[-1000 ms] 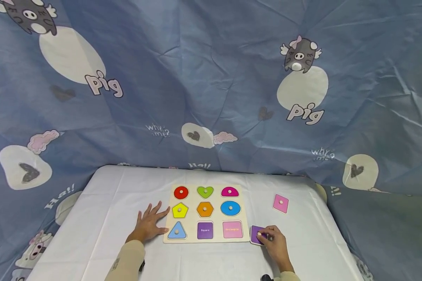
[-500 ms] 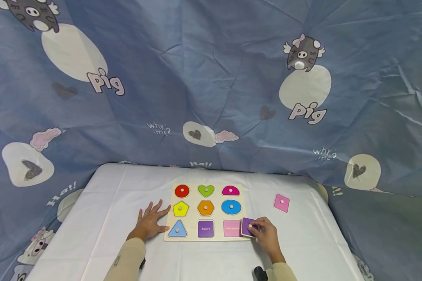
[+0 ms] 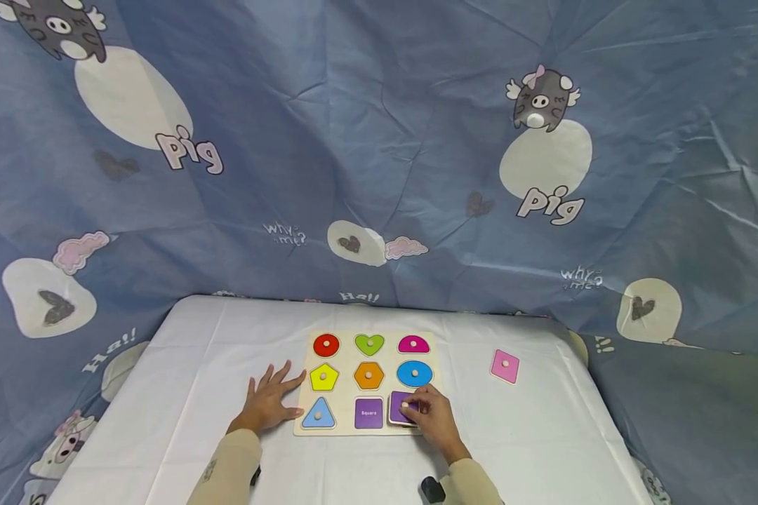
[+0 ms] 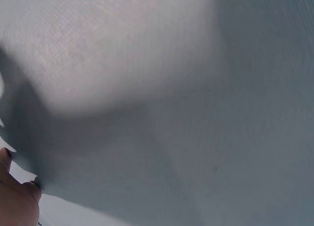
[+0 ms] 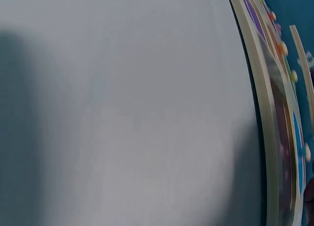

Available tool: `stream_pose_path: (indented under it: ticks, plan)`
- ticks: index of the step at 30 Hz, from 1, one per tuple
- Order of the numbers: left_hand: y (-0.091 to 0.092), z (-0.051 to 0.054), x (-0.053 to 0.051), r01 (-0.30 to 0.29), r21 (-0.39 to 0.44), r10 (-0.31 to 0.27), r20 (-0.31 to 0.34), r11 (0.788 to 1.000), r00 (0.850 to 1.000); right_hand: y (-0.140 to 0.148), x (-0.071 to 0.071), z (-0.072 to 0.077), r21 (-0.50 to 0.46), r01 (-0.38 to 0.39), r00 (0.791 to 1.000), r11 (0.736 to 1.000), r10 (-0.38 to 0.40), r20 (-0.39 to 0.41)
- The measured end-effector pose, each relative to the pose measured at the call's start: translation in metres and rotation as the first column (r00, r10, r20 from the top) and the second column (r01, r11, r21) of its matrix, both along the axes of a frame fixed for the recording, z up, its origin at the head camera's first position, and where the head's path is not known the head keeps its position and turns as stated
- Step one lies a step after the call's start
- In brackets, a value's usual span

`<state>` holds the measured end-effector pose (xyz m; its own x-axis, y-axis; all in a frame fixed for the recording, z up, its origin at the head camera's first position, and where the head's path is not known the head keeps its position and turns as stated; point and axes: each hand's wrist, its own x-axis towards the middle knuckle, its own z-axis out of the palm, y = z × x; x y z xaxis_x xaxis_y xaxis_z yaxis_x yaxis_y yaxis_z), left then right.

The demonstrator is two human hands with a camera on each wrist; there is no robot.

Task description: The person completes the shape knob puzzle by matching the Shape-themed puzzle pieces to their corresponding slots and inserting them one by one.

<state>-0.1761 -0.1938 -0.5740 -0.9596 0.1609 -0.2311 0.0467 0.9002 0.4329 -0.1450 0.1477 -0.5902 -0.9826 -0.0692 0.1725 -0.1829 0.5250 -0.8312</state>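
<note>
A wooden shape puzzle board [image 3: 344,417] lies on the white cloth. My right hand [image 3: 441,421] pinches the round knob of a purple square piece [image 3: 396,403], holding it over the bottom right recess and covering it. Beside that piece is the purple recess [image 3: 369,415] printed "Square". In the right wrist view the piece's edge [image 5: 300,54] stands apart above the board, with fingertips barely showing at the border. My left hand [image 3: 267,405] lies spread at the board's left edge, its thumb touching the border. Only part of the left hand [image 4: 17,204] shows in the left wrist view.
A pink diamond-shaped piece [image 3: 504,367] with a knob lies right of the board. Knobbed shapes sit in the other recesses, among them a red circle [image 3: 326,339], a blue oval [image 3: 415,365] and a blue triangle [image 3: 318,424]. A blue patterned cloth [image 3: 379,175] hangs behind.
My right hand has lifted the purple square piece from the cloth beside the board and carried it left, over the bottom right recess. The left hand stays in place.
</note>
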Motion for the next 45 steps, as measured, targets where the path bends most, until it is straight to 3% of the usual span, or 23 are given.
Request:
stream_pose_path:
  ticks: [12,19,27,32,45]
  plan:
    - [0.001,0.003,0.000,-0.011,0.000,0.011,0.009,1.000,1.000,-0.045,-0.011,-0.004,-0.010,-0.100,0.995,0.995,0.100,0.031]
    - [0.000,0.001,0.000,-0.004,0.011,0.005,-0.004,1.000,1.000,-0.056,-0.012,-0.011,0.008,-0.140,0.990,0.990,0.140,-0.005]
    - [0.000,0.001,0.000,-0.015,0.025,0.015,0.001,1.000,1.000,-0.059,-0.010,-0.009,0.027,-0.117,0.992,0.993,0.115,0.050]
    - [0.002,0.001,0.000,-0.020,0.033,0.019,0.008,0.999,1.000,-0.059,-0.010,-0.012,0.066,-0.119,0.992,0.991,0.116,0.047]
    - [0.002,0.000,0.001,-0.025,0.045,0.025,0.004,0.999,1.000,-0.058,-0.011,-0.015,0.066,-0.118,0.992,0.991,0.114,0.062]
